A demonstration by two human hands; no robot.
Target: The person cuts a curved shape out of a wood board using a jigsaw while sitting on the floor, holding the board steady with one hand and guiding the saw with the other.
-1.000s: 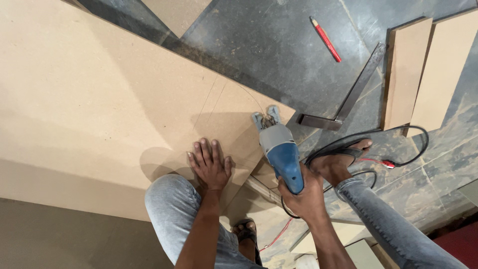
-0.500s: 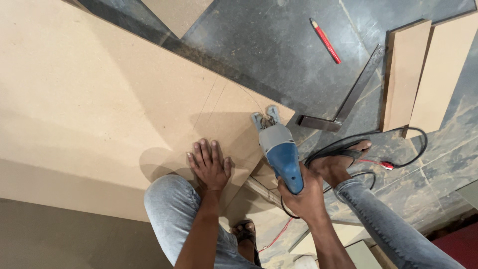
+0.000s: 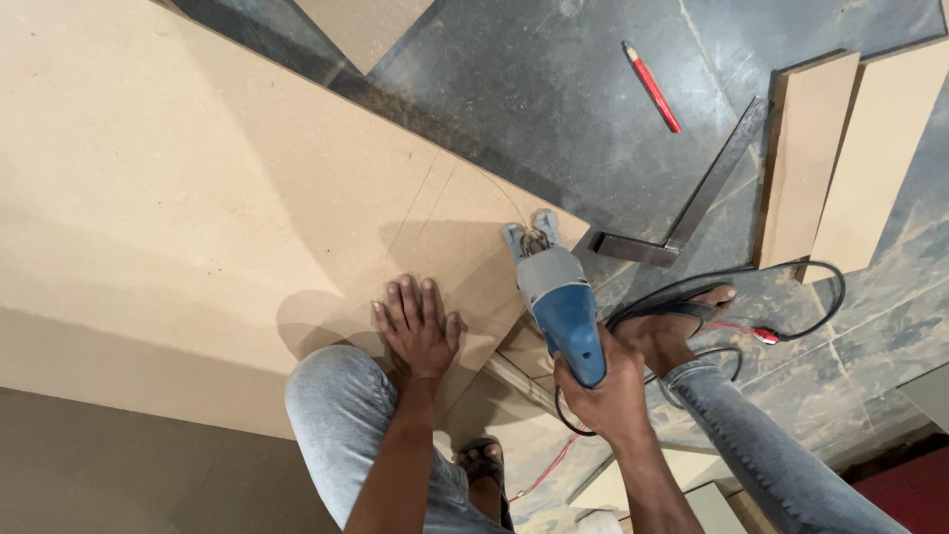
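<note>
head view: the left hand (image 3: pixel 419 326) lies flat, fingers spread, on the big fibreboard sheet (image 3: pixel 198 198) on the floor. the right hand (image 3: pixel 605 391) grips a blue power cutter (image 3: pixel 559 302) at the sheet's corner, near a steel square (image 3: pixel 682 213) and red pencil (image 3: pixel 651 87).

Grey floor (image 3: pixel 554 89) carries fibreboard sheet (image 3: pixel 198 198), red pencil (image 3: pixel 651 87), steel square (image 3: pixel 692 208).

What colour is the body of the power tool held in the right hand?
Blue, with a grey front end, on the power tool gripped by the right hand; the head view shows it.
</note>
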